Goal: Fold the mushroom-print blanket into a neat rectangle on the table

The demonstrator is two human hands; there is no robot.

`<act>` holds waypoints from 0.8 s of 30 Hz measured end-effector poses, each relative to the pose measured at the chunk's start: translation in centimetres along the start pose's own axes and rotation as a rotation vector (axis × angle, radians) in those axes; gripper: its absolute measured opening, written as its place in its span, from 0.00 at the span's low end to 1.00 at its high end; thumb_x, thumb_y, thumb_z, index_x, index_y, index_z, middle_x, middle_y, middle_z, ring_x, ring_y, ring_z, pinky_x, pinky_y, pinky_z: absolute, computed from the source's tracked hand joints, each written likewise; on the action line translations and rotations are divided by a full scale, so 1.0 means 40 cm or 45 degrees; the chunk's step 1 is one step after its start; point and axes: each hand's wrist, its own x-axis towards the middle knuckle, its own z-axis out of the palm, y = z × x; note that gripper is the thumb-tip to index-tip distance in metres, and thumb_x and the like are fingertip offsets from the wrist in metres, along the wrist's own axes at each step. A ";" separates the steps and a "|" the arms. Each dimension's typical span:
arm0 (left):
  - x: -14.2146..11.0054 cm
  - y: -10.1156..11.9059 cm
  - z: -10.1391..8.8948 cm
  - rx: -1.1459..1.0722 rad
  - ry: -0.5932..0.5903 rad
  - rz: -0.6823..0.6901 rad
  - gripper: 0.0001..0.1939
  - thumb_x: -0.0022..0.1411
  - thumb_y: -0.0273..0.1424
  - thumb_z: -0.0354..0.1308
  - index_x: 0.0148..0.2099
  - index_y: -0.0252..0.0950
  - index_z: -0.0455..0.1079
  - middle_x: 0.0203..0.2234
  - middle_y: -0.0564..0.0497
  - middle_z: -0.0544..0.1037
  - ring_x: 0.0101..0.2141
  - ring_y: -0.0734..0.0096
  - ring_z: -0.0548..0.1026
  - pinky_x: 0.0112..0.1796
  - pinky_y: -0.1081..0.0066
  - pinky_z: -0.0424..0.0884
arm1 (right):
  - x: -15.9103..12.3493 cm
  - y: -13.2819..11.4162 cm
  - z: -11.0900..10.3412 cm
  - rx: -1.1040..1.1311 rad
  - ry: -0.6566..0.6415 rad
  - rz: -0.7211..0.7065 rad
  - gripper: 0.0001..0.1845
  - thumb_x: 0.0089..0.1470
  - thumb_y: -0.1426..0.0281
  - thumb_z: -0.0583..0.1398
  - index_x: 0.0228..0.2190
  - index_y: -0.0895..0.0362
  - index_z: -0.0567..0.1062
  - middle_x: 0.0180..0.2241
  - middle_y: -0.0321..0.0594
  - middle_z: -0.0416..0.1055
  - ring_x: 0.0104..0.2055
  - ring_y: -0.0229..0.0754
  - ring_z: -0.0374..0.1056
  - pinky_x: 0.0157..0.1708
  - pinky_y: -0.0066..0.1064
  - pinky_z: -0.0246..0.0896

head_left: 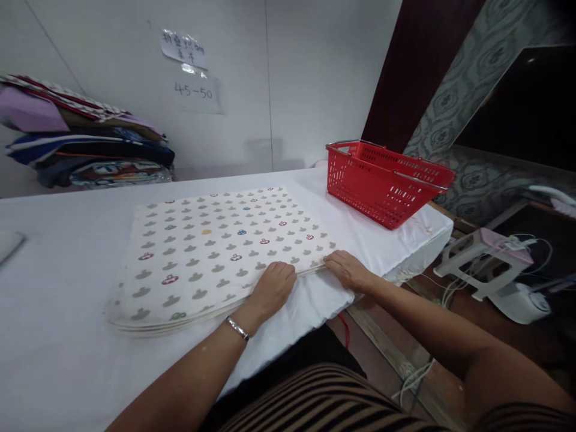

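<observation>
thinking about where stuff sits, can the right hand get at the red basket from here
Probably yes: the right hand is at the patterned cloth's near edge, and only bare tabletop seems to separate it from the red basket.

The cloth (pixel 229 276) looks matt and soft; the basket (pixel 375 186) is smooth, faintly glossy plastic with metal handles (pixel 418 180). The bracelet (pixel 237 328) is shiny metal. The stool (pixel 486 264) seems plastic, though the view there is dim.
</observation>
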 end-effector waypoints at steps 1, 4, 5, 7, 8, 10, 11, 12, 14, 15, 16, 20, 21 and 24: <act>0.000 0.000 0.000 0.001 -0.008 -0.005 0.11 0.62 0.19 0.45 0.31 0.34 0.65 0.30 0.48 0.69 0.32 0.67 0.64 0.35 0.65 0.61 | 0.001 -0.001 0.000 0.005 0.001 0.006 0.12 0.60 0.77 0.47 0.33 0.59 0.70 0.38 0.47 0.68 0.37 0.43 0.59 0.39 0.35 0.56; 0.000 0.001 0.000 0.000 -0.009 -0.027 0.12 0.62 0.19 0.44 0.31 0.34 0.64 0.29 0.48 0.69 0.31 0.67 0.65 0.34 0.64 0.61 | 0.002 -0.002 0.000 0.013 -0.009 0.024 0.13 0.61 0.76 0.47 0.33 0.59 0.70 0.36 0.46 0.68 0.37 0.43 0.59 0.38 0.35 0.56; 0.000 0.002 0.000 -0.003 0.001 -0.031 0.11 0.62 0.19 0.44 0.30 0.34 0.64 0.29 0.48 0.69 0.31 0.67 0.65 0.34 0.65 0.61 | 0.002 -0.002 0.000 0.009 -0.020 0.026 0.13 0.61 0.75 0.47 0.33 0.59 0.70 0.35 0.45 0.68 0.37 0.43 0.59 0.38 0.35 0.55; 0.000 0.002 0.002 -0.007 0.022 -0.039 0.11 0.62 0.19 0.45 0.30 0.34 0.64 0.28 0.48 0.68 0.31 0.68 0.65 0.34 0.65 0.61 | 0.003 -0.002 0.002 -0.009 -0.044 0.017 0.13 0.62 0.75 0.47 0.32 0.59 0.69 0.34 0.44 0.68 0.36 0.42 0.58 0.38 0.34 0.54; 0.000 0.001 0.004 -0.009 0.030 -0.045 0.11 0.61 0.19 0.45 0.30 0.34 0.64 0.28 0.48 0.68 0.31 0.68 0.65 0.34 0.65 0.62 | 0.004 -0.003 0.002 -0.021 -0.050 0.014 0.13 0.62 0.74 0.47 0.32 0.58 0.69 0.34 0.44 0.68 0.36 0.42 0.58 0.37 0.34 0.54; -0.001 0.000 0.010 -0.022 0.044 -0.061 0.11 0.61 0.19 0.45 0.30 0.34 0.64 0.28 0.48 0.68 0.31 0.68 0.65 0.35 0.65 0.62 | 0.007 -0.006 0.001 -0.041 -0.050 0.015 0.12 0.62 0.74 0.47 0.32 0.58 0.69 0.33 0.43 0.68 0.35 0.42 0.58 0.36 0.33 0.53; -0.001 -0.001 0.014 -0.032 0.052 -0.071 0.11 0.61 0.19 0.44 0.31 0.34 0.64 0.28 0.48 0.69 0.31 0.67 0.65 0.35 0.65 0.62 | 0.010 -0.009 -0.001 -0.048 -0.048 0.023 0.11 0.62 0.74 0.48 0.32 0.58 0.69 0.32 0.42 0.68 0.35 0.41 0.58 0.36 0.33 0.52; -0.001 -0.002 0.017 -0.041 0.059 -0.080 0.11 0.62 0.19 0.44 0.31 0.34 0.64 0.28 0.48 0.69 0.31 0.67 0.65 0.35 0.65 0.62 | 0.012 -0.012 -0.004 -0.053 -0.048 0.034 0.10 0.61 0.73 0.49 0.33 0.58 0.69 0.32 0.42 0.68 0.35 0.41 0.59 0.36 0.33 0.52; -0.001 -0.004 0.024 -0.050 0.073 -0.097 0.11 0.62 0.19 0.44 0.32 0.34 0.64 0.28 0.48 0.69 0.31 0.67 0.66 0.34 0.64 0.62 | 0.019 -0.019 -0.010 -0.063 -0.060 0.060 0.07 0.60 0.72 0.52 0.34 0.59 0.69 0.32 0.42 0.68 0.35 0.42 0.59 0.36 0.33 0.51; -0.001 -0.004 0.025 -0.049 0.077 -0.104 0.10 0.62 0.19 0.44 0.32 0.34 0.64 0.28 0.48 0.69 0.31 0.66 0.66 0.34 0.64 0.62 | 0.023 -0.022 -0.012 -0.072 -0.069 0.075 0.06 0.59 0.72 0.53 0.35 0.59 0.69 0.32 0.42 0.68 0.35 0.42 0.60 0.36 0.33 0.51; 0.000 -0.005 0.026 -0.046 0.080 -0.113 0.10 0.62 0.20 0.45 0.32 0.34 0.64 0.28 0.48 0.69 0.31 0.66 0.66 0.34 0.64 0.62 | 0.027 -0.026 -0.012 -0.082 -0.077 0.090 0.06 0.59 0.71 0.53 0.36 0.59 0.69 0.32 0.42 0.68 0.36 0.42 0.60 0.36 0.33 0.51; 0.003 -0.004 0.018 -0.056 0.095 -0.157 0.10 0.63 0.21 0.45 0.32 0.33 0.65 0.27 0.49 0.69 0.31 0.67 0.67 0.34 0.65 0.62 | 0.048 -0.040 -0.005 -0.106 -0.072 0.088 0.07 0.60 0.70 0.53 0.36 0.58 0.70 0.32 0.41 0.69 0.37 0.42 0.60 0.36 0.33 0.50; 0.004 -0.004 0.014 -0.064 0.100 -0.168 0.10 0.63 0.22 0.45 0.32 0.33 0.65 0.27 0.49 0.70 0.31 0.67 0.68 0.34 0.66 0.62 | 0.054 -0.043 -0.002 -0.106 -0.058 0.079 0.07 0.60 0.70 0.53 0.36 0.58 0.70 0.32 0.41 0.69 0.36 0.42 0.60 0.36 0.33 0.50; 0.007 -0.002 0.005 -0.080 0.111 -0.208 0.11 0.65 0.24 0.44 0.32 0.33 0.65 0.26 0.49 0.70 0.31 0.67 0.68 0.34 0.66 0.63 | 0.069 -0.055 0.002 -0.105 0.000 0.075 0.08 0.61 0.71 0.51 0.36 0.58 0.70 0.34 0.42 0.69 0.37 0.42 0.60 0.35 0.33 0.51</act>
